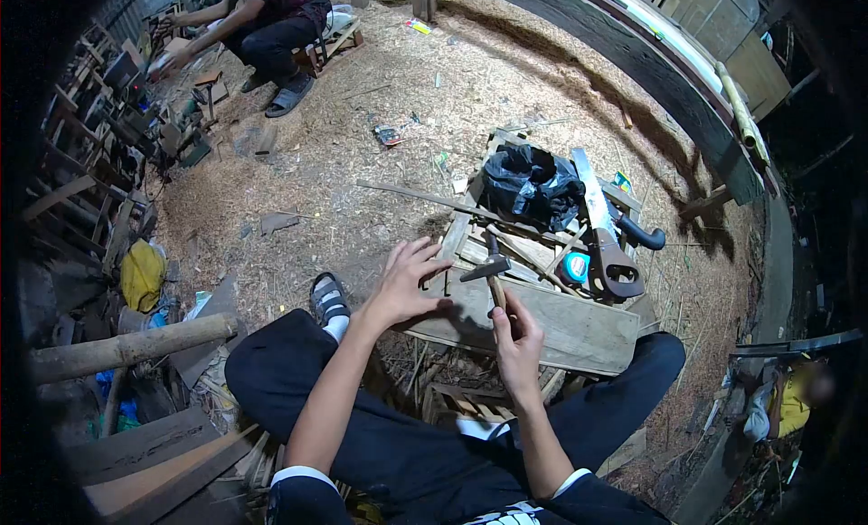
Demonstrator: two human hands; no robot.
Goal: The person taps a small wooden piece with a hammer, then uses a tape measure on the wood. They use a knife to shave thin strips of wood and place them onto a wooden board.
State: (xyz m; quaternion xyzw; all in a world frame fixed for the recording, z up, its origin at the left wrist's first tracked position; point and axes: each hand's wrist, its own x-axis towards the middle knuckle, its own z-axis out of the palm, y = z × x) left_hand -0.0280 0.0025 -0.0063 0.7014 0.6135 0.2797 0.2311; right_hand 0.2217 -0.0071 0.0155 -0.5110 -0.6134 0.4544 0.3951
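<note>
My right hand (518,346) is wrapped round the wooden handle of a hammer (486,270), its dark metal head raised over a wooden board (561,324). To the left, my left hand (407,283) is open above the board's left end, fingers spread and thumb apart. Two small dark bent pieces, perhaps nails (447,283), stand on the board beside its fingertips. Behind the board lie a handsaw (604,227) with a brown handle, a blue and white tape measure (575,267) and a black plastic bag (533,186).
Another person (280,37) crouches at the upper left near piled wood and tools. A bamboo pole (136,347) juts in at the left. A long timber beam (633,68) crosses the upper right. Wood shavings cover the ground (344,163).
</note>
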